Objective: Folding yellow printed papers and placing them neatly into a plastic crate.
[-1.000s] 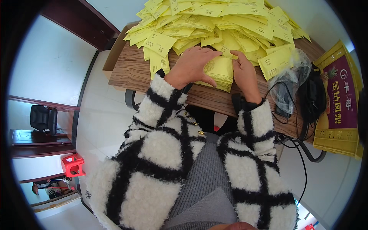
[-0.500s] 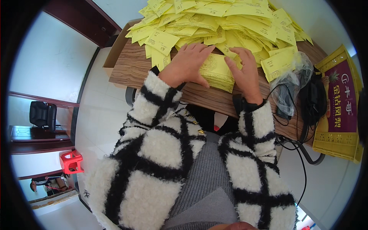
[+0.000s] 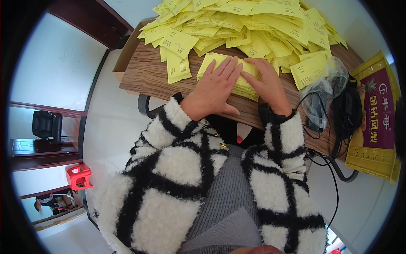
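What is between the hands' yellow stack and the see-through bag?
In the head view, the right hand and one loose yellow slip lie between the yellow stack and the clear plastic bag.

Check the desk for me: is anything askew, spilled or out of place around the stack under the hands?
Yes. Beyond the neat stack pressed flat under the left hand and right hand, yellow slips lie in a loose, overlapping heap at all angles. One slip sits apart nearer the desk's front edge. Nothing looks torn.
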A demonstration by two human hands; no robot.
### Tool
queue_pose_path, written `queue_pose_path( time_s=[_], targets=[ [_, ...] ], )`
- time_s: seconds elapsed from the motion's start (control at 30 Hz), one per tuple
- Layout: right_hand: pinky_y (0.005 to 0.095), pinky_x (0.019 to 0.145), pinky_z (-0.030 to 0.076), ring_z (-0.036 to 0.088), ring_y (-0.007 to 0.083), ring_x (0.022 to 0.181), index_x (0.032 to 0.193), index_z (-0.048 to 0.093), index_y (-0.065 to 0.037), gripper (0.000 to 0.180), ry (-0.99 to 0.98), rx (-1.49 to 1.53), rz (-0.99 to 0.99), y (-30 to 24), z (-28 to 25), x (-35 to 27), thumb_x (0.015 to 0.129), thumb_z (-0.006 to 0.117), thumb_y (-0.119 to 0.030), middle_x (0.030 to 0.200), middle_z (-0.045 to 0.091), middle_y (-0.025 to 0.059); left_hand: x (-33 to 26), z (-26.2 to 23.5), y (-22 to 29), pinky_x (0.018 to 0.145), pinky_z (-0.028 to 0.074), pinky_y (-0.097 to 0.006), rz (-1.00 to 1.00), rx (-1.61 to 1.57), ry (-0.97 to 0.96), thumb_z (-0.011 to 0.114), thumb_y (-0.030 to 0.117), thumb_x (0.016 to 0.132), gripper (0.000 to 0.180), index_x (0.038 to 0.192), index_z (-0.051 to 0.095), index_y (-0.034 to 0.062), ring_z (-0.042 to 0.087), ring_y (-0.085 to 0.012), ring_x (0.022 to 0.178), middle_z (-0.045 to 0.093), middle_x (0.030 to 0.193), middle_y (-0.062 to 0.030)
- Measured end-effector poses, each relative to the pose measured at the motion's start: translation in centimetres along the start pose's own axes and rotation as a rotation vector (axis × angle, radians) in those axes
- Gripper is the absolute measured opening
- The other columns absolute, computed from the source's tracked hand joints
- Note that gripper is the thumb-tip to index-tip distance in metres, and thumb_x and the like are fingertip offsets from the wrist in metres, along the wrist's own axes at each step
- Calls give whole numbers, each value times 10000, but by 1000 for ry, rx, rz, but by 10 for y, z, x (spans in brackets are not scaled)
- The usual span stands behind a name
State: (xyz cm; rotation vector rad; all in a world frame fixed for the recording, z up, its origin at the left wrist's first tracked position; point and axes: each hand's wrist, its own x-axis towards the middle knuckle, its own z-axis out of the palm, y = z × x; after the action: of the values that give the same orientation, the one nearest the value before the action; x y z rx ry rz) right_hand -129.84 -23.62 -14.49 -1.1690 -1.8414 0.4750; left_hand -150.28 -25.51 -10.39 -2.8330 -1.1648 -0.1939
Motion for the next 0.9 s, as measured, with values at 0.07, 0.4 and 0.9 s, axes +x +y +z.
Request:
queue_pose_path(
  time_s=[0.07, 0.4, 0.9],
  targets=[
    [408, 937, 459, 585, 359, 1084, 1189, 632, -27, 417, -14, 15, 15, 3, -1, 0, 869, 710, -283, 1140, 632, 178, 3, 6, -2, 1171, 247, -518, 10, 4, 15, 816, 622, 605, 1192, 1478, 326, -26, 298, -345, 1449, 343, 1536, -214],
    [410, 927, 463, 590, 368, 1067, 1204, 618, -17, 419, -38, 36, 7, 14, 0, 3, 878, 698, -267, 1144, 622, 189, 9, 20, -1, 1174, 245, -514, -10, -13, 38, 820, 607, 589, 1193, 1478, 326, -17, 300, -338, 1448, 335, 1546, -192],
    [535, 1100, 316, 458, 438, 1278, 1309, 530, 47, 593, 85, -323, -144, -86, 27, -6, 903, 646, -370, 1344, 518, 276, -30, 15, -17, 1173, 231, -516, -17, 28, 69, 797, 568, 657, 1057, 1466, 381, 29, 312, -305, 1446, 375, 1526, -167]
  ],
)
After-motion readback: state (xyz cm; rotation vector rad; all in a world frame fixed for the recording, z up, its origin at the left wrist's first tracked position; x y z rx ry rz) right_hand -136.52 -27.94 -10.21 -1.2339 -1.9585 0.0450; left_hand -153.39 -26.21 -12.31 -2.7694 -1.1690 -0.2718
